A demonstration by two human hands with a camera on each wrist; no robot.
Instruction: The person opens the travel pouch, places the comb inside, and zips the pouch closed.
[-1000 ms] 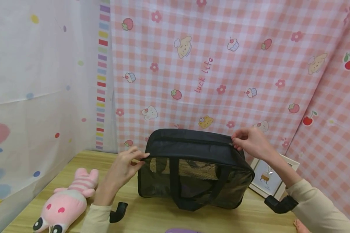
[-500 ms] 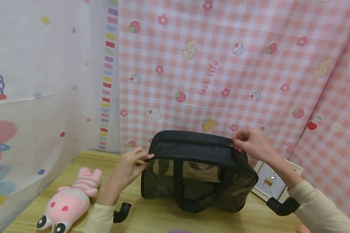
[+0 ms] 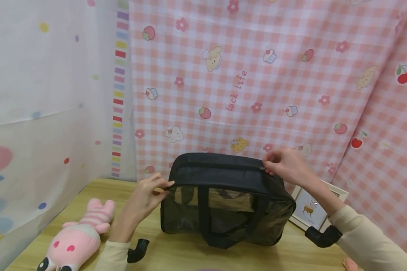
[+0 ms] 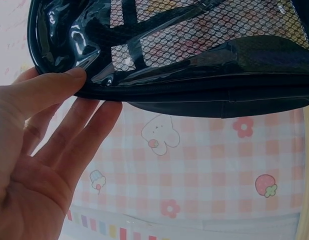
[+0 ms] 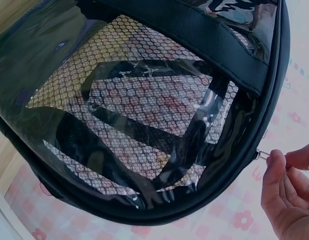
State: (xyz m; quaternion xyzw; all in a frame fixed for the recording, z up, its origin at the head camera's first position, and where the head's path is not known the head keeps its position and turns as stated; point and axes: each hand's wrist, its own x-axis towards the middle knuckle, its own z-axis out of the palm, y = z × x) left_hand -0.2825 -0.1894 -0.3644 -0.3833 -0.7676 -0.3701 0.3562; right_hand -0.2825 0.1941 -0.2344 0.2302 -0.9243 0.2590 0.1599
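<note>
A black bag with clear sides [image 3: 220,177] stands upright on the wooden table, its dark carry handle [image 3: 204,214] hanging down the front. My left hand [image 3: 140,199] pinches the top edge at the bag's left corner; in the left wrist view the thumb [image 4: 54,87] lies on the clear side and the fingertips sit against the other side of the piping. At the top right, my right hand [image 3: 286,167] pinches the small metal zipper pull [image 5: 263,155] between thumb and finger. Black mesh [image 5: 149,95] shows through the clear panel. Whether anything lies inside is hard to tell.
A pink plush toy [image 3: 76,237] lies on the table [image 3: 176,254] at the left. Behind the bag's right end leans a white picture frame [image 3: 310,207]. A purple thing [image 3: 208,269] peeks in at the bottom edge. Checked cloth [image 3: 244,82] hangs behind.
My right hand has drawn the zipper pull a little to the left along the bag's top. The left hand keeps its pinch on the corner. The head view has shifted slightly.
</note>
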